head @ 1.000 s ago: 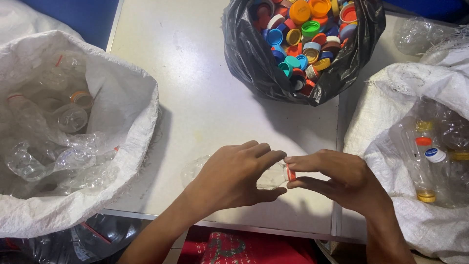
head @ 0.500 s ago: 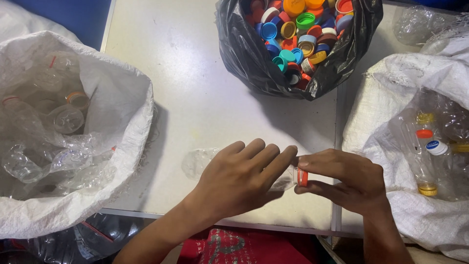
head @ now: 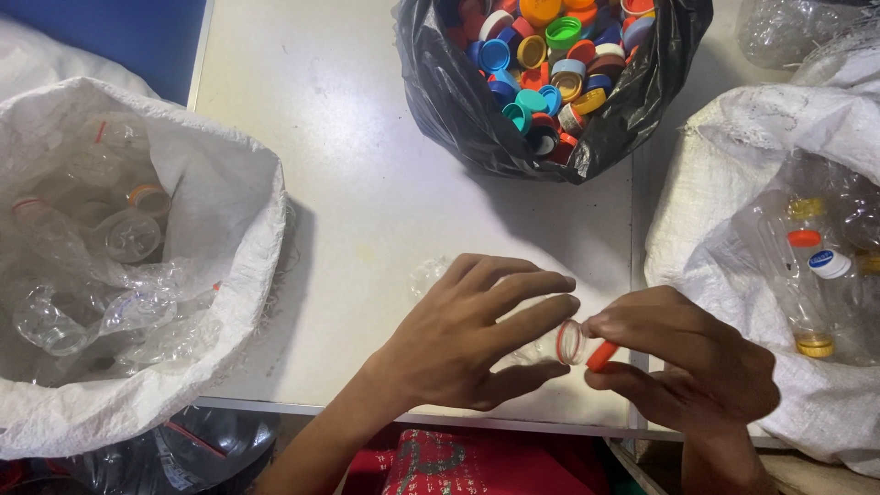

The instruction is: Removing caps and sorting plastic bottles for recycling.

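My left hand [head: 477, 339] is wrapped around a clear plastic bottle [head: 547, 346] lying sideways over the white table [head: 367, 192], with only its neck and part of its crumpled body showing. My right hand [head: 683, 357] pinches a red cap [head: 601, 355] between thumb and fingers, just off the bottle's open mouth. The two hands sit close together near the table's front edge.
A black bag [head: 477, 119] full of coloured caps stands at the back middle. A white sack [head: 147, 275] of capless clear bottles is at the left. Another white sack [head: 761, 202] with capped bottles is at the right.
The red cap has come away from the bottle's mouth and now sits apart in my right hand. Both hands have stayed in about the same place.
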